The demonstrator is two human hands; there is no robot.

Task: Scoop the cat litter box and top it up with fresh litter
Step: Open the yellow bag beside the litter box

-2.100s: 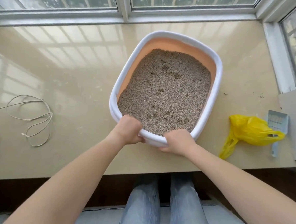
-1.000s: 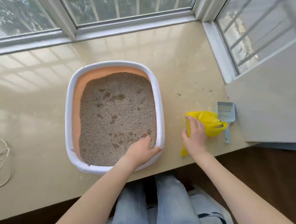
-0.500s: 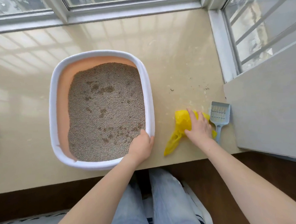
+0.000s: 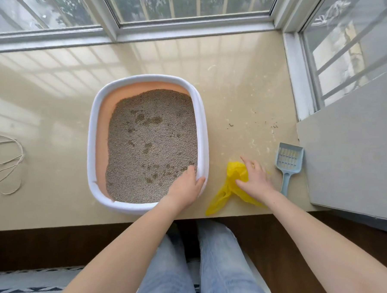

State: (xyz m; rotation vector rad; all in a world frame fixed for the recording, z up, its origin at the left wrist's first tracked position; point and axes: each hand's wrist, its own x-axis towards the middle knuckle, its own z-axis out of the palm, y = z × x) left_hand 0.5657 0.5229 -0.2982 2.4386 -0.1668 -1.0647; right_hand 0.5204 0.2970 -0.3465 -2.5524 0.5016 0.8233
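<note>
at the far left of the beige counter (image 4: 40, 109) lies a loose coil of pale cord (image 4: 6, 163). near the middle sits the litter box (image 4: 92, 151) — white rim, peach inner wall — filled with grey litter (image 4: 152, 144) marked by darker clumps. the left hand (image 4: 184, 188) rests on the box's near right corner, its fingers (image 4: 189, 170) reaching over the rim toward the litter, the thumb against the outer rim. just right of the box, the right hand (image 4: 254, 179) presses on a crumpled yellow plastic bag (image 4: 234, 175), its fingers (image 4: 245, 160) spread and fairly straight, one tail of the bag trailing toward the counter's front edge. beside it, apart from the hand, a pale blue slotted scoop (image 4: 288, 161) lies flat, handle toward the person, close to a grey panel (image 4: 356, 149) at the right. a few litter grains (image 4: 230, 124) dot the counter behind.
</note>
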